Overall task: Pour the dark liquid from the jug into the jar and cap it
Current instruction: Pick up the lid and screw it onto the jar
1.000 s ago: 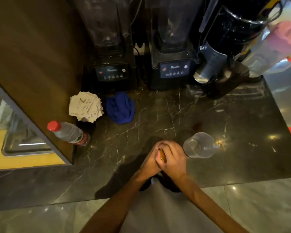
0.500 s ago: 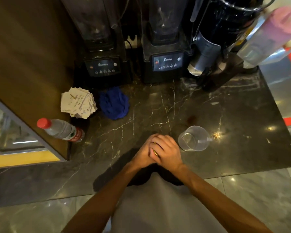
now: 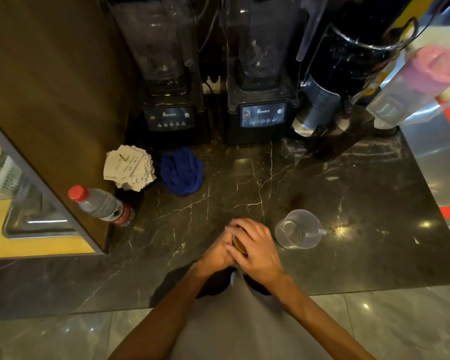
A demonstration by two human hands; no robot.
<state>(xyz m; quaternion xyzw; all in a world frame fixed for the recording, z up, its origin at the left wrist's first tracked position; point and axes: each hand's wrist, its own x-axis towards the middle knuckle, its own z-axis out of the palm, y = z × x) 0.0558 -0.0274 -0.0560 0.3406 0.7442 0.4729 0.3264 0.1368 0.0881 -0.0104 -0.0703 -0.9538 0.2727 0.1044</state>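
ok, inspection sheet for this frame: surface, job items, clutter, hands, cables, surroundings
Surface: dark marble counter, a small brown stain behind the jug.
Job's things: clear jug upright, looks empty; gold lid between the hands; jar hidden under them.
Clutter: blue cloth, stack of paper slips, water bottle with red cap.
Hands: left hand and right hand both wrapped round the lid and jar top.
Cables: a dark cable between the blenders.
Surroundings: two blenders, a pink-lidded container, a wood panel.

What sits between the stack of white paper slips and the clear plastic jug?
Head view: a crumpled blue cloth beside the slips, then bare dark marble counter to the jug.
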